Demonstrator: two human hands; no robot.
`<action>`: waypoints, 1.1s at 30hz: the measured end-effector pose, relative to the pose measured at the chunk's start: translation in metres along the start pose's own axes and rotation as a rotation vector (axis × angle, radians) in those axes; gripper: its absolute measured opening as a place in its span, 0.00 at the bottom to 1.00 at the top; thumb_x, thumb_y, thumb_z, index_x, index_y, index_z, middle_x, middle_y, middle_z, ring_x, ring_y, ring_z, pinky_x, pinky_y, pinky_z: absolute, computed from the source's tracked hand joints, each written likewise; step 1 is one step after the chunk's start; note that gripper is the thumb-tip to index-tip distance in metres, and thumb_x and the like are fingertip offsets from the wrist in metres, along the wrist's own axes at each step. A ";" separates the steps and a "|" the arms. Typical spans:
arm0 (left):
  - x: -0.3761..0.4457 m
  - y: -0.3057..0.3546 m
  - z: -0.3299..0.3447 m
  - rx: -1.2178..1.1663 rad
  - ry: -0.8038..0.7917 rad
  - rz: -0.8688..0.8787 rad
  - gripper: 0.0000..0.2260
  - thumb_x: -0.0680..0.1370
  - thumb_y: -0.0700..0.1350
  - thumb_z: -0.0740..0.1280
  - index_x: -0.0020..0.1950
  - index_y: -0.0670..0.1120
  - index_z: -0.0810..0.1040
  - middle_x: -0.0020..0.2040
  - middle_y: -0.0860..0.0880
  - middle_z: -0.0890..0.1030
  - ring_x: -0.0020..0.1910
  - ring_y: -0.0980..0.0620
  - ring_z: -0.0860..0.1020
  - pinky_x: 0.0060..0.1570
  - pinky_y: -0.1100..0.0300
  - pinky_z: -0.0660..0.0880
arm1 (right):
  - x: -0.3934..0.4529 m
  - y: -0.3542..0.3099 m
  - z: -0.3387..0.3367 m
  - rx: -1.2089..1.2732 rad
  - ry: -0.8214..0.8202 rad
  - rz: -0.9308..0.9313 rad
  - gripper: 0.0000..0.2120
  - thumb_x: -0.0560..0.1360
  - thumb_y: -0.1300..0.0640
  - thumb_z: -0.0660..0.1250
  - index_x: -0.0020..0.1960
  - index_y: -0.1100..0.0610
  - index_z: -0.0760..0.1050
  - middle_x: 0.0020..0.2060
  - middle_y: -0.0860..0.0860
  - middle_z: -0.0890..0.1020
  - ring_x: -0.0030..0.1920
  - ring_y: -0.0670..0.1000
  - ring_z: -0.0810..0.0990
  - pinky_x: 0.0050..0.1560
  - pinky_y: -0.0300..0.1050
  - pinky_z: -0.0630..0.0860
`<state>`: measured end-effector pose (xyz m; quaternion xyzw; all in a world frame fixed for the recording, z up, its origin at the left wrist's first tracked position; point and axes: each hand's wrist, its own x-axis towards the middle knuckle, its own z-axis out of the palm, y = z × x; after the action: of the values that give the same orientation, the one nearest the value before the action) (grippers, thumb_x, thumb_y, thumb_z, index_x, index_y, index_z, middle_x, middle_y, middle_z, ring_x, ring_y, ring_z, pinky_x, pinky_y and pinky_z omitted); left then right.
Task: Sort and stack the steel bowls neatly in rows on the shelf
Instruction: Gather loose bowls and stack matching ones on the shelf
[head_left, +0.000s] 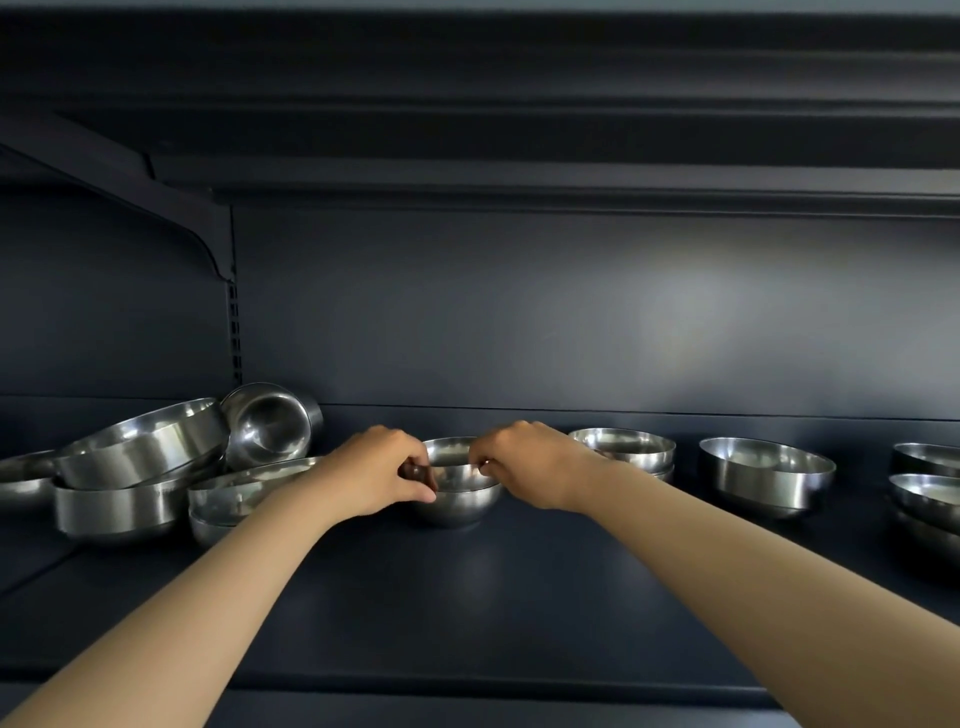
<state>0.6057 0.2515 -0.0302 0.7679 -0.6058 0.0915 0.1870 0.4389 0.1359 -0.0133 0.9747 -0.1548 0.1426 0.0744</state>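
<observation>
Far left: unsorted pile (140, 467) lying jumbled, one bowl (270, 423) tipped on its side against the back wall. Centre: left hand (376, 470) and right hand (519, 462) pinching opposite rims of small bowl (457, 493), which is sitting on the shelf (519, 597). Right: stack (626, 449), single bowl (763, 475) and another stack (924, 483) standing in a row. Risks: rim pinches slipping on smooth steel; left forearm nudging the pile, toppling it.

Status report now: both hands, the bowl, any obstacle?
Left hand and right hand grip small round steel bowl by its rim. Bowl on dark shelf. Path clear; jumbled steel bowls left.
</observation>
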 end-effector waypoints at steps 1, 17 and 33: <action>0.000 0.000 0.001 0.010 -0.014 -0.001 0.07 0.69 0.54 0.73 0.41 0.54 0.78 0.41 0.57 0.78 0.40 0.57 0.77 0.41 0.58 0.74 | -0.001 0.000 0.001 -0.002 0.003 -0.001 0.12 0.79 0.58 0.58 0.59 0.53 0.75 0.57 0.53 0.79 0.55 0.56 0.77 0.55 0.49 0.74; -0.002 0.021 0.004 0.026 -0.078 0.117 0.14 0.72 0.50 0.71 0.31 0.57 0.68 0.41 0.55 0.77 0.40 0.56 0.75 0.38 0.61 0.70 | -0.023 0.015 -0.009 0.071 -0.064 0.019 0.03 0.73 0.58 0.67 0.47 0.52 0.76 0.51 0.52 0.80 0.51 0.53 0.77 0.48 0.43 0.71; -0.006 0.175 0.020 -0.059 -0.100 0.328 0.15 0.74 0.48 0.70 0.31 0.53 0.67 0.40 0.49 0.76 0.38 0.50 0.73 0.37 0.56 0.70 | -0.169 0.081 -0.056 -0.036 -0.053 0.184 0.06 0.72 0.56 0.67 0.48 0.49 0.77 0.46 0.47 0.79 0.47 0.51 0.76 0.50 0.46 0.73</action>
<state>0.4334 0.2141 -0.0197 0.6566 -0.7338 0.0645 0.1617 0.2442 0.1176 -0.0031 0.9583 -0.2484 0.1201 0.0742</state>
